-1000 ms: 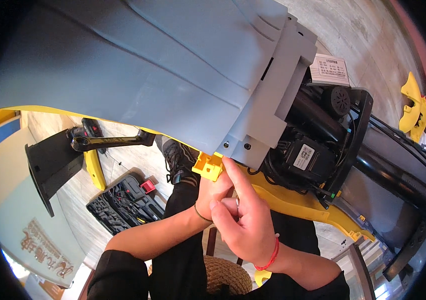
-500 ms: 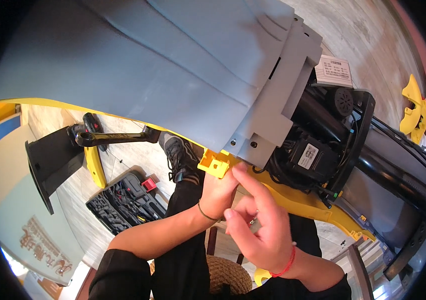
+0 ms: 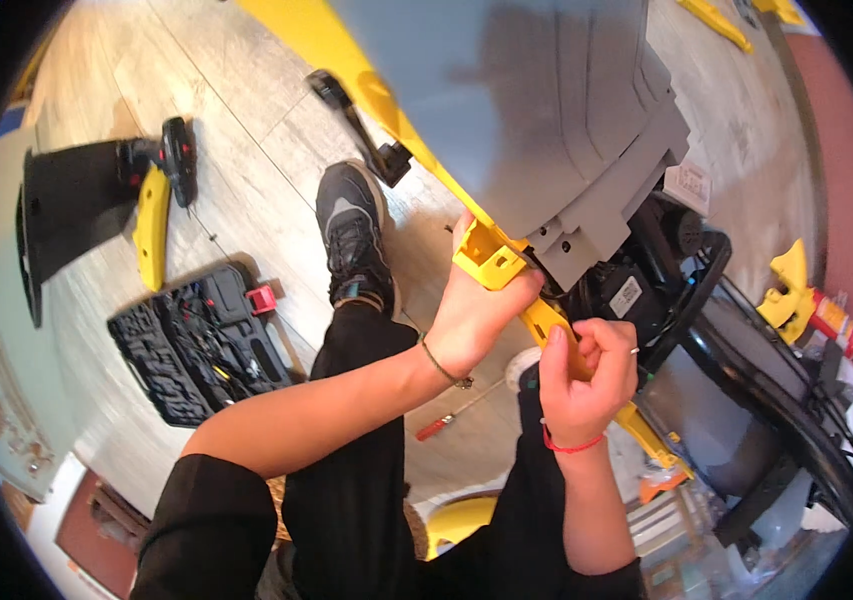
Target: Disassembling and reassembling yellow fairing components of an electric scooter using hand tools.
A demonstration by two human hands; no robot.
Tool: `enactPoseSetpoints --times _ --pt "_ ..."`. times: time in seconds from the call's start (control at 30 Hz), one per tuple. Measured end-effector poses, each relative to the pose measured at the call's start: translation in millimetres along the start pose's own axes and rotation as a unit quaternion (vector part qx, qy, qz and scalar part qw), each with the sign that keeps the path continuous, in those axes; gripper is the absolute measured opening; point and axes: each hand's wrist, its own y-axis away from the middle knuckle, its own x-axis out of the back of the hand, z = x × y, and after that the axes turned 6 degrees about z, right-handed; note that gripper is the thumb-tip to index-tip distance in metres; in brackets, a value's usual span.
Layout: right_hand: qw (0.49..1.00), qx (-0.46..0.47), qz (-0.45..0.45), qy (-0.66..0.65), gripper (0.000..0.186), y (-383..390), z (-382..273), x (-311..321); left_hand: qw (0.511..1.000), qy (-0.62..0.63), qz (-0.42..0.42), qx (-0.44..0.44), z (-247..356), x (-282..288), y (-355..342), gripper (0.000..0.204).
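One yellow strip slants down toward the lower right.

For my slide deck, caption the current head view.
Left hand at a yellow bracket beside a grey panel, right hand nearby, open tool case on the floor.

An open tool case lies on the floor, a small red piece at its edge.

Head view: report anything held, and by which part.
The left hand appears to hold the boxy yellow plastic bracket around its lower side; whether the right hand grips the long yellow plastic strip is unclear.
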Motion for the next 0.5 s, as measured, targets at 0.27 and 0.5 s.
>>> enactPoseSetpoints --times 0.27,0.5 --pt "0.995 0.078 -0.015 0.067 0.037 -4.0 -0.6 -4.4 1.000 -0.024 -0.013 -0.004 16.3 -6.9 -2.8 0.082" --pt "0.998 -0.022 -0.054 0.024 0.045 -0.3 -5.4 -3.5 0.998 0.015 -0.035 0.045 26.7 -3.7 1.8 0.081"
